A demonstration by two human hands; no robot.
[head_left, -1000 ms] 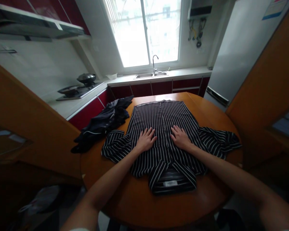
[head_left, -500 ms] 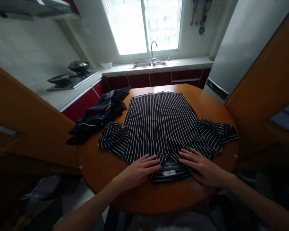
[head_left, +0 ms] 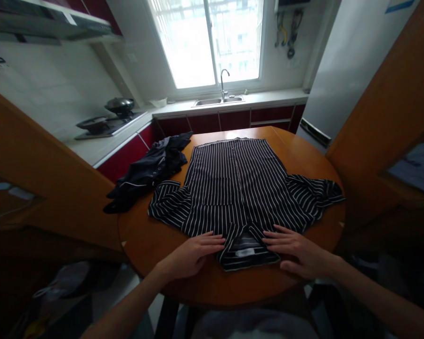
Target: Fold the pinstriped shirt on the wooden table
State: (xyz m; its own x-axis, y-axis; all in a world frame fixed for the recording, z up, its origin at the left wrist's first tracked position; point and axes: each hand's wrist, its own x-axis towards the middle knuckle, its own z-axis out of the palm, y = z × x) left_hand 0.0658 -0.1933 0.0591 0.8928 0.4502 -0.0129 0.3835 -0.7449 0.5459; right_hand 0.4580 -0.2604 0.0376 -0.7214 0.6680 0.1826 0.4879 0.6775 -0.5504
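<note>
A black shirt with white stripes (head_left: 229, 183) lies spread on the round wooden table (head_left: 198, 289), its collar (head_left: 247, 263) toward me and its hem toward the window. Both short sleeves stick out to the sides, and a pale label shows inside the neck. My left hand (head_left: 198, 249) rests flat at the left side of the collar, fingers stretched out. On the collar's right side lies my right hand (head_left: 297, 249), open, its fingertips on the striped cloth and its thumb apart. Neither hand grips the fabric.
A crumpled dark garment (head_left: 151, 165) lies at the table's left edge, partly hanging over. Beyond the table are a counter with a sink (head_left: 219, 100), a stove with pans (head_left: 120, 107) at left and a fridge (head_left: 353, 70) at right.
My left hand has shifted slightly left, away from the collar opening. The collar edges now stand more folded out around the neck. The camera view has tilted up a little.
</note>
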